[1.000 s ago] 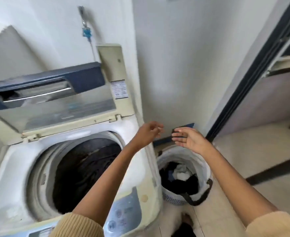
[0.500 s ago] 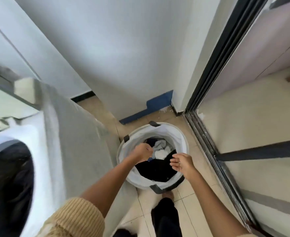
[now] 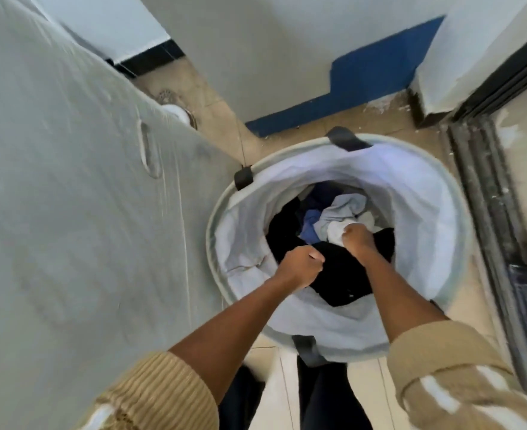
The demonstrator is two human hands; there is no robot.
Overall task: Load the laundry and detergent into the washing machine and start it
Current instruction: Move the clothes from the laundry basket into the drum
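Beside the washing machine (image 3: 69, 181), at its three o'clock, the laundry basket (image 3: 417, 193) stood on the tiled floor (image 3: 361, 125), with a heap of dark, blue and white clothes inside. Both hands reached down into it. The left hand (image 3: 301, 268), at eight o'clock of the heap, was balled tight on the edge of a black garment (image 3: 336, 280). The right hand (image 3: 356, 240), near the heap's middle, clutched a white cloth (image 3: 336, 234) that lay against a pale blue garment (image 3: 346, 209).

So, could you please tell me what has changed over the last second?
Both hands went down into the laundry basket. The left hand now grips a black garment, the right hand a white cloth. The basket stays on the floor beside the washing machine.
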